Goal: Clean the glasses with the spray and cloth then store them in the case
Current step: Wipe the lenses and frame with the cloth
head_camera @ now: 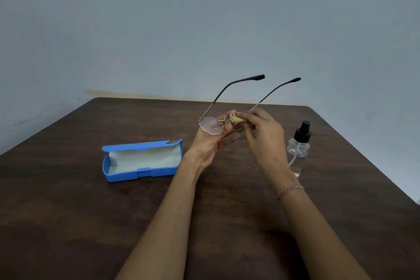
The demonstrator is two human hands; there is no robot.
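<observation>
1. The glasses (211,126) are held up above the table (68,223), between the two hands and not touching the wood; their arms are unfolded and point up and away from the person, dark tips highest.
2. The left hand (210,147) holds the glasses from below, palm turned towards the camera; its thumb lies on the frame near the bridge and its fingers are curled behind the metal rim; the lens on that side is uncovered.
3. The right hand (264,136) pinches a small tan cloth (237,118) between thumb and fingertips; the bunched cloth is pressed over the other lens, which is mostly hidden by it - only the lower rim shows.
4. The case (141,161) is blue and lies on the table well to the left of the hands; it stands open, lid tipped back, with a pale lining and nothing in it.
5. The spray bottle (298,150) stands upright on the table just right of the right hand - clear body, black pump top; its lower part is partly hidden behind the right wrist.
6. A red-and-white bracelet (290,191) circles the right wrist; a plain pale wall (204,18) rises behind the table.
</observation>
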